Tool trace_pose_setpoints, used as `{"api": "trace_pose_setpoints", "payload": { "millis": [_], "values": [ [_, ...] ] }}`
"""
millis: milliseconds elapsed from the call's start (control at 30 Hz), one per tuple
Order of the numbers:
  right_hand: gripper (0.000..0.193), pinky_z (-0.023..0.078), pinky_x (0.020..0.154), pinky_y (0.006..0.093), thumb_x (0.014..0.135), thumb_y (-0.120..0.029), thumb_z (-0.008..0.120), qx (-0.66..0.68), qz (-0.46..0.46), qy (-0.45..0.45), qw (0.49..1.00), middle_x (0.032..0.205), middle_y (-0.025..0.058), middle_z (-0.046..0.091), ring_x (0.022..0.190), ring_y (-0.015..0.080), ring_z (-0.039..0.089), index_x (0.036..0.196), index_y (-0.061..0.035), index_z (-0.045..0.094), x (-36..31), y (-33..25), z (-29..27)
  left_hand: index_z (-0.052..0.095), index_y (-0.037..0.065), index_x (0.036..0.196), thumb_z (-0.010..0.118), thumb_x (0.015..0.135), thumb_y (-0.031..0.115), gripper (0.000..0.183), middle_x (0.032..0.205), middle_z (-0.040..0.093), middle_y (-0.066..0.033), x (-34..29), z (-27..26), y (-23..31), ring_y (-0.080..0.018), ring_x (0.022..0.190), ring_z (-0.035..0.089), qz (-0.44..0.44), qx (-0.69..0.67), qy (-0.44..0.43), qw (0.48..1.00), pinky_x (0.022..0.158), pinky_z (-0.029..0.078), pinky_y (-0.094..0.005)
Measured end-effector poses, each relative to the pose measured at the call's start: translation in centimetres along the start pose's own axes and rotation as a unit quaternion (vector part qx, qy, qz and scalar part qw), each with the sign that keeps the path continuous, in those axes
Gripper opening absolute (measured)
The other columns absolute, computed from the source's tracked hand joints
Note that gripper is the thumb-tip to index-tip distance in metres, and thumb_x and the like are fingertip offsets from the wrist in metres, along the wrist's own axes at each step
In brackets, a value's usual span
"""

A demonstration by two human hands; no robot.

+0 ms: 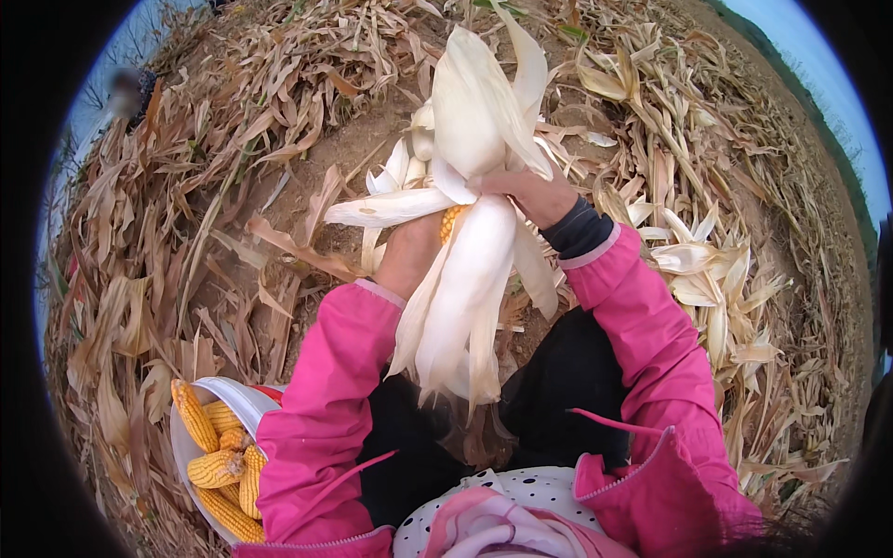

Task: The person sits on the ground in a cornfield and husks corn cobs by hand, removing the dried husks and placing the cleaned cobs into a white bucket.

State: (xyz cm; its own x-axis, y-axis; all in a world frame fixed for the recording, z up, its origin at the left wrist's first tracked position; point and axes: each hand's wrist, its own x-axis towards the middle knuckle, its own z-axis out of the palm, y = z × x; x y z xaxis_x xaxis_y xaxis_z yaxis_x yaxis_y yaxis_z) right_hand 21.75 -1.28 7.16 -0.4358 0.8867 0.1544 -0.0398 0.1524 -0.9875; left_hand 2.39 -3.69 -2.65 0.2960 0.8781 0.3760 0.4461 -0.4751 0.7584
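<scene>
Between my two hands is an ear of corn (451, 221), its yellow kernels showing in a small patch. Pale husk leaves (470, 298) are peeled back and hang down toward my knees, while a broad one (470, 112) stands up above my fingers. My left hand (409, 253) is closed around the ear from the left, its fingers partly behind the husk. On the other side my right hand (532, 193) grips the ear and husk near the top, fingertips pressed to the leaves. Most of the cob is covered by husk.
A white bucket (186, 446) with several husked yellow ears (219, 468) stands by my left forearm. Dry stalks and leaves (158, 270) cover the ground on both sides. Loose pale husks (693, 265) lie at the right. Another person (130, 93) is at the far left.
</scene>
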Motion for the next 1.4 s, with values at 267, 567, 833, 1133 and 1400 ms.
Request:
{"api": "trace_pose_setpoints", "payload": {
  "millis": [267, 567, 833, 1133, 1400],
  "values": [
    [0.065, 0.037, 0.094, 0.0294, 0.069, -0.015, 0.076, -0.021, -0.008, -0.203, 0.979, 0.117, 0.0084, 0.053, 0.108, 0.0163, 0.049, 0.123, 0.0027, 0.045, -0.1, 0.6, -2.3, 0.045, 0.003, 0.128, 0.051, 0.092, 0.017, 0.039, 0.116, 0.053, -0.0058, 0.1, -2.1, 4.4, -0.0105, 0.106, 0.051, -0.237, -0.521, -0.111, 0.813, 0.087, 0.042, -0.0229],
    [0.075, 0.031, 0.102, 0.0321, 0.067, -0.015, 0.078, -0.124, -0.034, -0.249, 0.96, 0.125, 0.0084, 0.049, 0.117, 0.0175, 0.043, 0.13, 0.002, 0.039, 0.2, 1.3, -1.5, 0.046, 0.004, 0.126, 0.065, 0.079, 0.015, 0.051, 0.112, 0.055, -0.007, 0.0, -3.6, 4.7, -0.0144, 0.102, 0.053, -0.221, -0.502, -0.156, 0.822, 0.086, 0.043, -0.0258],
    [0.05, 0.043, 0.088, 0.0259, 0.081, -0.02, 0.07, -0.074, -0.094, -0.129, 0.984, 0.109, 0.0055, 0.059, 0.1, 0.0127, 0.054, 0.121, -0.0001, 0.048, -0.5, 0.4, 1.3, 0.042, 0.002, 0.128, 0.07, 0.071, 0.013, 0.064, 0.117, 0.053, -0.0088, -0.2, -4.6, 4.7, -0.0159, 0.105, 0.052, -0.14, -0.37, -0.244, 0.886, 0.09, 0.042, -0.0271],
    [0.038, 0.048, 0.073, 0.0259, 0.088, -0.024, 0.06, 0.09, -0.027, 0.09, 0.992, 0.099, 0.0063, 0.063, 0.084, 0.0114, 0.059, 0.116, 0.0009, 0.053, 0.4, 0.4, 2.7, 0.041, 0.004, 0.13, 0.077, 0.058, 0.008, 0.081, 0.118, 0.052, -0.0095, 0.0, -2.9, 4.1, -0.0206, 0.11, 0.049, -0.015, -0.196, -0.164, 0.967, 0.096, 0.038, -0.0316],
    [0.035, 0.051, 0.077, 0.0297, 0.087, -0.012, 0.059, 0.211, -0.049, 0.099, 0.971, 0.105, 0.01, 0.061, 0.089, 0.0165, 0.061, 0.118, 0.0021, 0.051, 2.1, -1.7, 3.2, 0.032, 0.002, 0.135, 0.08, 0.059, 0.018, 0.091, 0.125, 0.046, -0.0122, 0.3, -1.5, 3.0, -0.0203, 0.116, 0.043, 0.01, -0.195, -0.063, 0.979, 0.099, 0.034, -0.0315]
  ]
}}
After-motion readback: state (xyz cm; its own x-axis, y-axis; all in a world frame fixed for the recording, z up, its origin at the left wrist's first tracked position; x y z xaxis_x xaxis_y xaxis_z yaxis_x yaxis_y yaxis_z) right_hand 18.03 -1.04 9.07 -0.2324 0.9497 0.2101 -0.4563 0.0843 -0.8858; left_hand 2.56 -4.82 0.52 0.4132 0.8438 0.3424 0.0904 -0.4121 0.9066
